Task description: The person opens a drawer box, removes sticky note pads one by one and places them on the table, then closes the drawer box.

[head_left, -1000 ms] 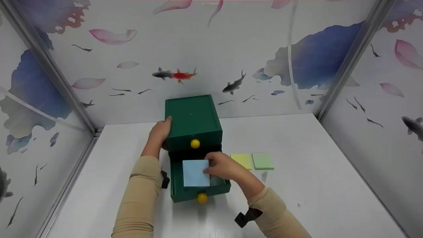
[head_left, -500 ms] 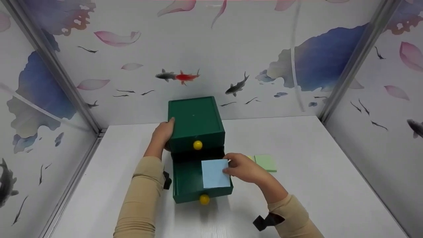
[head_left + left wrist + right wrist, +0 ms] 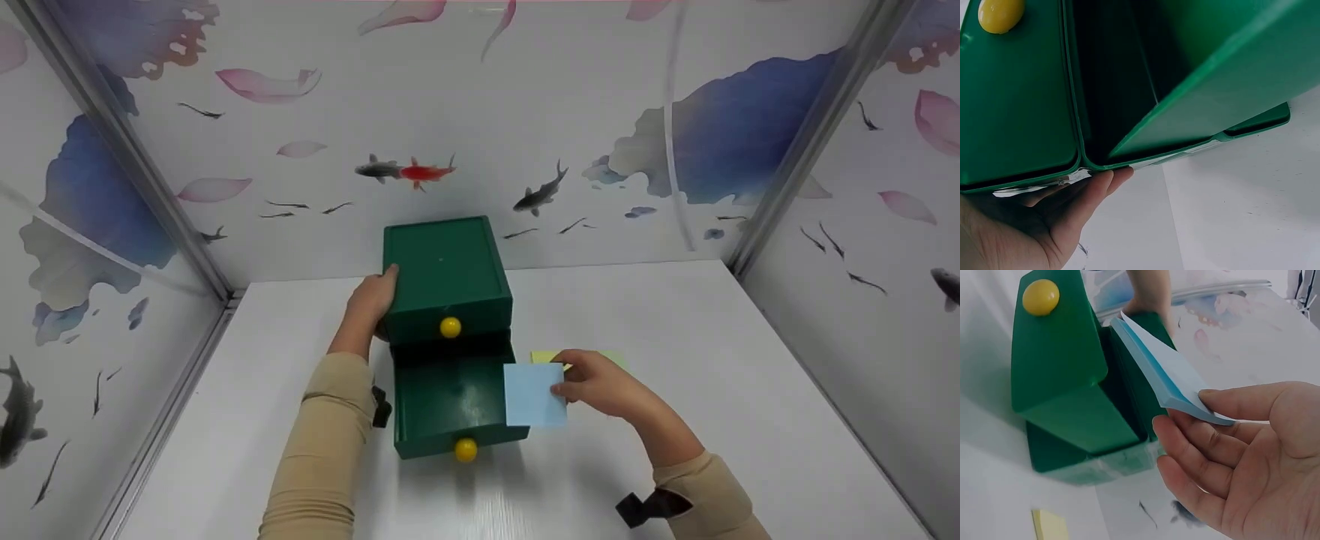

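A green two-drawer cabinet (image 3: 446,262) with yellow ball knobs stands near the back wall, its lower drawer (image 3: 450,397) pulled out. My left hand (image 3: 371,300) lies against the cabinet's left side, fairly straight fingers touching the side wall in the left wrist view. A light-blue sticky note pad (image 3: 531,394) is pinched by its right edge between the thumb and fingers of my right hand (image 3: 604,382). It overlaps the drawer's right rim in the head view. In the right wrist view, the top sheets of the pad (image 3: 1176,365) lift and bend.
Right of the cabinet lie a yellow sticky note pad (image 3: 543,356) and a light-green pad (image 3: 616,358), both partly hidden by my right hand and the blue pad. White table (image 3: 712,375) extends to the right. Patterned walls (image 3: 480,112) enclose the table at back and sides.
My right hand has carried the blue pad rightward from over the drawer's middle to its right edge. My left hand stays at the cabinet's side, and the drawer remains pulled out.
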`<state>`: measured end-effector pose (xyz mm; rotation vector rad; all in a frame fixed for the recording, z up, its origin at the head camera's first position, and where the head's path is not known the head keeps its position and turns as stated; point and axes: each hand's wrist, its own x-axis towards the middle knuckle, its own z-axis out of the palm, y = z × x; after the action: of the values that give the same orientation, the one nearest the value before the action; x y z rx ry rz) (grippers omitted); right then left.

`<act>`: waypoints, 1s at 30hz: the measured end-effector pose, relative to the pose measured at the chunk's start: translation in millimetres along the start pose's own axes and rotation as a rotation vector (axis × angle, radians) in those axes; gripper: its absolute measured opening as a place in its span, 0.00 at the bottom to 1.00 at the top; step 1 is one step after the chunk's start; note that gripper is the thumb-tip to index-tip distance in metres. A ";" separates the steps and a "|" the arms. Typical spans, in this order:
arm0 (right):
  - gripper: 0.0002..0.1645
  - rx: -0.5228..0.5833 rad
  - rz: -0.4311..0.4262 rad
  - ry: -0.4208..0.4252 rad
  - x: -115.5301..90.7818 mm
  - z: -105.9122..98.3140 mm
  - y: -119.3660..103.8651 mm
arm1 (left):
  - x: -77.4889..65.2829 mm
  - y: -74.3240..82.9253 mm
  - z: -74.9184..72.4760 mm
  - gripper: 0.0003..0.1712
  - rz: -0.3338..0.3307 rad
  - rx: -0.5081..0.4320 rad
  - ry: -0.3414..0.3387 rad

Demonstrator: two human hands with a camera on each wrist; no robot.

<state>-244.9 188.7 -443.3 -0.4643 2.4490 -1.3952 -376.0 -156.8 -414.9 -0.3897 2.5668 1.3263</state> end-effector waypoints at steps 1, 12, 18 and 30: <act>0.19 0.006 0.001 -0.006 -1.8 -2.2 2.0 | -0.3 0.3 -0.2 0.43 0.000 0.000 -0.001; 0.24 0.000 0.039 0.027 -14.8 -24.9 21.3 | -1.7 2.8 -1.8 0.43 -0.005 -0.016 -0.007; 0.26 0.080 0.101 0.034 -11.1 -27.9 42.4 | 0.7 0.3 1.1 0.44 -0.001 -0.014 -0.006; 0.25 0.128 0.255 0.094 6.4 -10.7 82.3 | -0.7 0.8 1.1 0.43 0.003 -0.013 -0.007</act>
<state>-266.1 233.9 -509.9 -0.0557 2.3704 -1.4802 -375.5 -155.4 -414.7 -0.3835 2.5553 1.3435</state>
